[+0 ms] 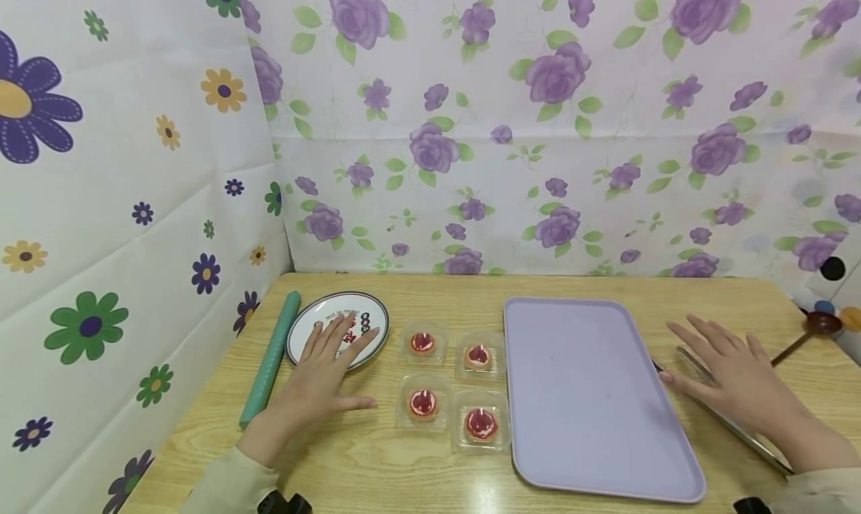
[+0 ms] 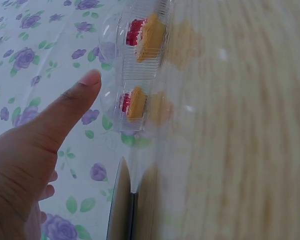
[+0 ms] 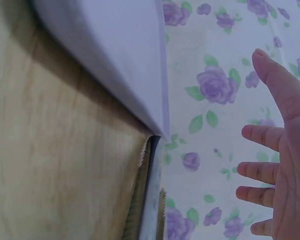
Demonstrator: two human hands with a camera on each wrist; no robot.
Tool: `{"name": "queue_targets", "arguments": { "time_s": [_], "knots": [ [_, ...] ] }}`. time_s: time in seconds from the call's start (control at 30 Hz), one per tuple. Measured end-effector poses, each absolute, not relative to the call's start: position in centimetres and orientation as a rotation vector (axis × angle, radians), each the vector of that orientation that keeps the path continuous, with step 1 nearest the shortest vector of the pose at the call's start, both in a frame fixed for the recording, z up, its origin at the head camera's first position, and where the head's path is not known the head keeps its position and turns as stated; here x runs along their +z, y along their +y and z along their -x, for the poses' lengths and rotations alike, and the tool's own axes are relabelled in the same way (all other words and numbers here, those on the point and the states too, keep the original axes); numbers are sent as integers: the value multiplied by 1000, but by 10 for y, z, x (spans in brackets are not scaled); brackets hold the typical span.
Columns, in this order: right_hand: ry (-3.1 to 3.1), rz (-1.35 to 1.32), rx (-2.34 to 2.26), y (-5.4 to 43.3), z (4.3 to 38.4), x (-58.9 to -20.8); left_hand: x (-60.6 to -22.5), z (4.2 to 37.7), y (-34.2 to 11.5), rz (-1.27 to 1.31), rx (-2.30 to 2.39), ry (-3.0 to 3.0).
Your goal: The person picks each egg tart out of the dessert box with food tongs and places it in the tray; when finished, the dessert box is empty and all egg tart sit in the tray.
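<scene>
Nearest are two pale sleeves, each with a black band at the wrist. From them reach the person's hands, both with fingers spread and holding nothing. The left hand is raised above the bench, its fingers covering part of the plate in the head view. The right hand is likewise raised, over the metal tongs – these lie slantwise just beside the tray, and the right wrist view shows their toothed edges.

The lilac tray lies flat, its long side running away from the person. Left of it, four tarts with red tops sit in clear boxes, two by two: the nearer pair, then the farther pair. A green rod lies along the bench's left side, close to the white, dark-rimmed plate.

Farther right, past the right hand, is a dark brown ladle. Behind everything hangs a purple-rose cloth – and on the left a daisy-print cloth.
</scene>
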State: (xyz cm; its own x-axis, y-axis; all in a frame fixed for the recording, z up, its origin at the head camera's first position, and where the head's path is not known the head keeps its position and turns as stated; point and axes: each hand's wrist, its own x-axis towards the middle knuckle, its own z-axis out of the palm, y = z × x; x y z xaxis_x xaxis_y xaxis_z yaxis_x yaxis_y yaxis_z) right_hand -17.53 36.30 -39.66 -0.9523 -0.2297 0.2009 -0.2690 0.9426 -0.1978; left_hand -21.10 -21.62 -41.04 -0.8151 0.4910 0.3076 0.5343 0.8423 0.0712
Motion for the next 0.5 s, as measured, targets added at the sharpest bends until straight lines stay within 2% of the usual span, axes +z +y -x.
{"name": "queue_targets", "arguments": {
  "time_s": [0.5],
  "knots": [
    [-2762, -605, 321, 325, 169, -362, -414, 210, -210, 852, -564, -2704]
  ]
}}
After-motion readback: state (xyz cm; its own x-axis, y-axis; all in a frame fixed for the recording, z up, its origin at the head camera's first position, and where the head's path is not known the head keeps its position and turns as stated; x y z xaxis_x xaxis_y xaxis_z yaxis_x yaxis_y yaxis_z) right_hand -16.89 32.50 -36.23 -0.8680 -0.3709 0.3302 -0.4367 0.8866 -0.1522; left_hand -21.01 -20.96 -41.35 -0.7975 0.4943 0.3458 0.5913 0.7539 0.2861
